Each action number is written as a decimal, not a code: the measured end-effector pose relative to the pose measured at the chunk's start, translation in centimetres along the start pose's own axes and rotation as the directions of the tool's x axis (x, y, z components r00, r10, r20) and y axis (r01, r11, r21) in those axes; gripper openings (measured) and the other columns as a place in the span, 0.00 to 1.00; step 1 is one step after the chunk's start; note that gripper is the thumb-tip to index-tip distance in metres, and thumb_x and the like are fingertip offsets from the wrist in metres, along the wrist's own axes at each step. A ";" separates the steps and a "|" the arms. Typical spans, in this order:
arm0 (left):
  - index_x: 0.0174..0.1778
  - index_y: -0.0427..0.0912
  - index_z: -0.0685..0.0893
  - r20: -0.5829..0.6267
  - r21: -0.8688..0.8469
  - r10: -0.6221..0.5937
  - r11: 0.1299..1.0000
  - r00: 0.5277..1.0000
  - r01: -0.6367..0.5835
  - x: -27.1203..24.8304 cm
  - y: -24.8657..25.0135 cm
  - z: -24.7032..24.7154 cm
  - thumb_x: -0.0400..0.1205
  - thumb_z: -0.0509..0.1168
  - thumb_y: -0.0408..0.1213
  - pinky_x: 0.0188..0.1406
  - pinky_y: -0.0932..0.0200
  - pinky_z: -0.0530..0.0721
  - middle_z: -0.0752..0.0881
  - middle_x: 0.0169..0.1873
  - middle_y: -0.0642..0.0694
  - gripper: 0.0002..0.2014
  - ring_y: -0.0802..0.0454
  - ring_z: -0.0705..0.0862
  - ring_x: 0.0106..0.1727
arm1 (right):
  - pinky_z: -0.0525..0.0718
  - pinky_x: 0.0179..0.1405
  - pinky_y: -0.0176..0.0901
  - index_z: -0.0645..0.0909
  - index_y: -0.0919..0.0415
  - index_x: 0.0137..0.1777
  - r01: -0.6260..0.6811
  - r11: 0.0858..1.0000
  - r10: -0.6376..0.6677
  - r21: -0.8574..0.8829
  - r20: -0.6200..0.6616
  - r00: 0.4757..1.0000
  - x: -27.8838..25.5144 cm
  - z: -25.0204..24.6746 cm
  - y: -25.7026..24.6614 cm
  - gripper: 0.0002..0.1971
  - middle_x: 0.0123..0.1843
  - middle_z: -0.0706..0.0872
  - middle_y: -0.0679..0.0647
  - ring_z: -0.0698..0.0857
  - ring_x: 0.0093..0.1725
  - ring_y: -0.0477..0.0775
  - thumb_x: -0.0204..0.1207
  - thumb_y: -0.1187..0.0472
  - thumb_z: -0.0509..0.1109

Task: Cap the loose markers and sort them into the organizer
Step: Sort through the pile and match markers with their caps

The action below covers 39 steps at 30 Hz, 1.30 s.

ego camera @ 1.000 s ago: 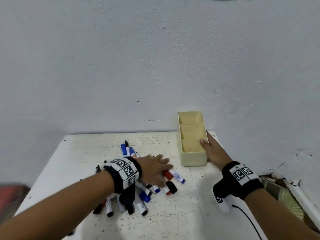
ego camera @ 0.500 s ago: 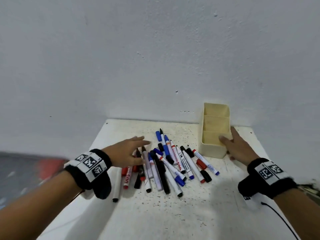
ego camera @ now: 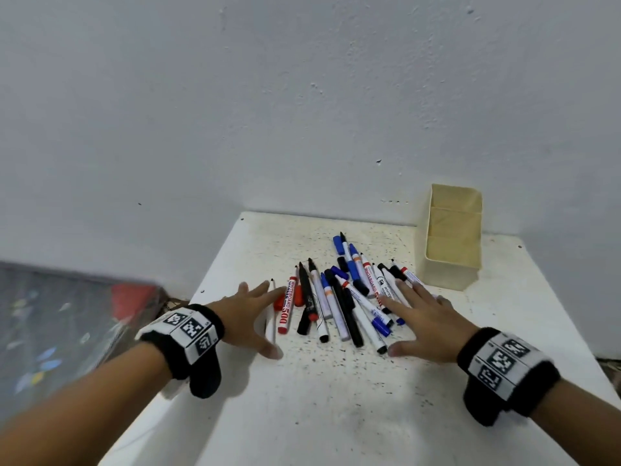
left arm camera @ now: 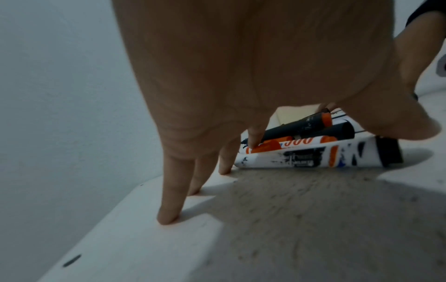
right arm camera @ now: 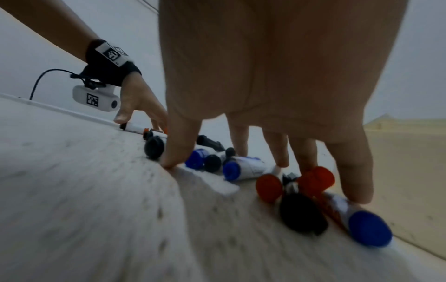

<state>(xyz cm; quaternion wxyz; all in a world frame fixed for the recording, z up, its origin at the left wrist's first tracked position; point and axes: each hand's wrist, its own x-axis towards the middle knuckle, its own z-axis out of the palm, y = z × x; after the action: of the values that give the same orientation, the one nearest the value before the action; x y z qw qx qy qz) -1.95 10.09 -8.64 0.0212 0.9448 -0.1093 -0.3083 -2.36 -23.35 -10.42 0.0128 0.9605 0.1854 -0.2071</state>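
Observation:
Several markers (ego camera: pixel 342 297) in red, blue and black lie in a loose heap mid-table, some uncapped, with loose caps such as a red cap (ego camera: pixel 278 302) among them. The cream organizer (ego camera: pixel 452 260), with three compartments showing nothing inside, stands at the back right by the wall. My left hand (ego camera: pixel 255 311) lies spread with straight fingers (left arm camera: pixel 173 200) on the table at the heap's left edge, one finger against a red-marked marker (left arm camera: pixel 301 150). My right hand (ego camera: pixel 413 321) is spread over the heap's right side, fingertips (right arm camera: pixel 357 187) resting on markers. Neither hand holds anything.
The white speckled table (ego camera: pixel 336 398) ends just left of my left hand and meets the wall behind. A blurred red and dark object (ego camera: pixel 84 317) lies below the table's left edge. Bare tabletop stretches in front of the heap.
My right hand has left the organizer's front and come down on the right side of the heap. The left hand stays at the heap's left, now more spread.

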 end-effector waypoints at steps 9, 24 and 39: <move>0.68 0.79 0.22 -0.062 -0.033 -0.027 0.999 0.998 0.025 -0.6 2.2 -0.5 0.64 0.57 0.81 0.75 0.30 0.63 0.50 0.84 0.39 0.52 0.28 0.52 0.81 | 0.58 0.81 0.56 0.49 0.42 0.84 0.214 0.973 -0.192 0.080 -0.228 0.955 0.9 -1.8 -5.1 0.35 0.86 0.49 0.53 0.50 0.84 0.57 0.82 0.49 0.62; 0.82 0.66 0.41 -0.055 -0.164 -0.049 0.986 0.997 0.039 -0.1 3.0 -2.6 0.79 0.48 0.69 0.64 0.50 0.77 0.81 0.65 0.36 0.37 0.41 0.84 0.57 | 0.75 0.65 0.47 0.80 0.52 0.64 0.260 0.951 -0.193 0.169 -0.336 0.922 3.3 -2.0 -5.4 0.15 0.68 0.76 0.49 0.74 0.68 0.52 0.79 0.52 0.67; 0.62 0.47 0.82 -0.459 -0.803 0.049 0.403 0.887 -0.438 -3.6 9.6 -7.6 0.83 0.65 0.41 0.60 0.50 0.82 0.87 0.57 0.46 0.12 0.51 0.85 0.60 | 0.79 0.58 0.45 0.84 0.56 0.53 0.288 0.926 -0.195 0.245 -0.343 0.919 3.2 -2.1 -6.1 0.09 0.59 0.79 0.49 0.78 0.59 0.52 0.76 0.54 0.69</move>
<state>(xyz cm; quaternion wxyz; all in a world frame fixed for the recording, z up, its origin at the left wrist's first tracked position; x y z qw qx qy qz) -2.19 1.29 0.65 0.5800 0.8014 -0.0643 -0.1313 -1.04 -16.34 -9.42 -0.1840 0.9417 0.2708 -0.0776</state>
